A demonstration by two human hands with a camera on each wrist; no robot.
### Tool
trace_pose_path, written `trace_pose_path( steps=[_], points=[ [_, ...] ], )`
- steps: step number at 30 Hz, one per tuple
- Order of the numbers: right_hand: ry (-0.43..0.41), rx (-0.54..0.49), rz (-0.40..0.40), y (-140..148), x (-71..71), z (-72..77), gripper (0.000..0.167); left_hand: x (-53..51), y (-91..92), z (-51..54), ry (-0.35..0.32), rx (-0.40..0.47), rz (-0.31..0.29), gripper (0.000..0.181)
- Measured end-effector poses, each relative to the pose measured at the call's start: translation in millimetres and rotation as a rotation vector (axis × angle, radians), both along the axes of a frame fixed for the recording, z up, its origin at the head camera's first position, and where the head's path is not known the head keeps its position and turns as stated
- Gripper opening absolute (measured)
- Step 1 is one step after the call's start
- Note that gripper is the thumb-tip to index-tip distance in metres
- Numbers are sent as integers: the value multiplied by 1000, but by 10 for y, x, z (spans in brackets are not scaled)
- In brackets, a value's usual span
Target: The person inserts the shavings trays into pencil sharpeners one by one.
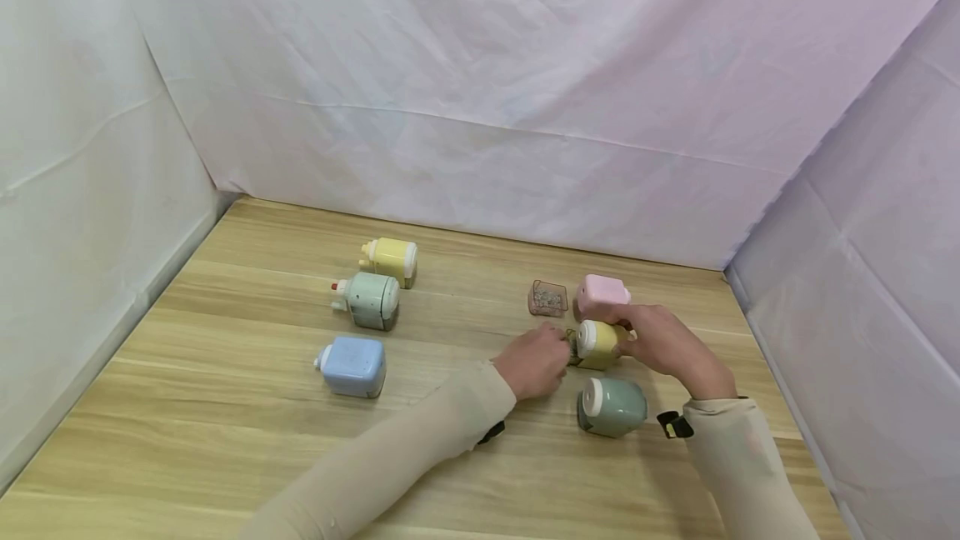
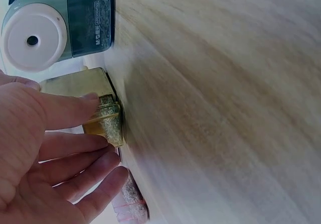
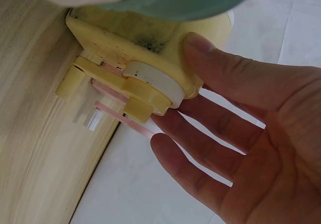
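A yellow pencil sharpener [image 1: 602, 344] with a white front disc lies under my right hand [image 1: 667, 344], whose thumb and fingers grip its crank end. In the right wrist view the crank handle [image 3: 103, 76] sticks out beside the fingers. My left hand [image 1: 534, 361] pinches the sharpener's clear yellow shavings drawer [image 2: 113, 128], full of grey shavings. That drawer stands partly out of the body. Behind the yellow one is a pink sharpener [image 1: 602, 294], with a pink transparent drawer [image 1: 547, 298] of shavings apart on the table. Nearer stands a dark green sharpener [image 1: 618, 407].
On the left of the wooden table [image 1: 247, 340] stand a yellow sharpener [image 1: 393, 257], a pale green one [image 1: 371, 298] and a blue one [image 1: 355, 365]. White cloth walls [image 1: 465, 107] enclose the back and sides.
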State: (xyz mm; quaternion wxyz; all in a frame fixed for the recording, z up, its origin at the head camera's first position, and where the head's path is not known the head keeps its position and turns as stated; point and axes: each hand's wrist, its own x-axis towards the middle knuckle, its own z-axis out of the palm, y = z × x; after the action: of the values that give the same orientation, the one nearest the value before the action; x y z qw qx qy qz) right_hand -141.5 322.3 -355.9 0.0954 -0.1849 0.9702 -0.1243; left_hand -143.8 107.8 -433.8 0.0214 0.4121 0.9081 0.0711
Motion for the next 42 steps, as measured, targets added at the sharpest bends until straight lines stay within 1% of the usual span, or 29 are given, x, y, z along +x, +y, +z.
trace_pose_path(
  steps=[4,8,11,17,22,24,27,30,31,33,37,40,42],
  points=[
    [-6,4,-1,12,-3,-1,31,14,45,-19,15,-5,-2,9],
    [-11,4,0,4,-11,1,30,28,80,-25,59,-39,-15,10],
    [-12,2,1,-4,-17,4,30,34,101,-22,79,-69,-23,13],
    [-5,-9,7,-4,-13,20,32,40,143,4,65,-85,-23,19],
    [-4,-5,8,6,-9,21,32,20,151,-17,71,-89,-44,22],
    [-6,2,6,9,-11,14,30,7,133,-29,55,-71,-43,24],
    [-12,0,5,18,-15,-1,29,-16,91,-36,-4,-23,-25,26],
    [-12,-11,6,32,-16,-19,32,-38,43,-9,-46,5,-9,23],
    [-12,-17,9,38,-16,-24,33,-48,32,0,-48,7,-7,21],
    [-15,-31,13,50,-13,-33,36,-69,10,27,-23,-4,-13,19],
    [-31,-63,45,92,-2,-32,42,-124,-27,49,3,-30,-32,22],
    [-54,-68,84,134,3,-6,45,-151,-63,58,-12,-39,-31,21],
    [-75,-65,95,155,3,27,48,-161,-87,68,-28,-41,-28,19]
  ],
)
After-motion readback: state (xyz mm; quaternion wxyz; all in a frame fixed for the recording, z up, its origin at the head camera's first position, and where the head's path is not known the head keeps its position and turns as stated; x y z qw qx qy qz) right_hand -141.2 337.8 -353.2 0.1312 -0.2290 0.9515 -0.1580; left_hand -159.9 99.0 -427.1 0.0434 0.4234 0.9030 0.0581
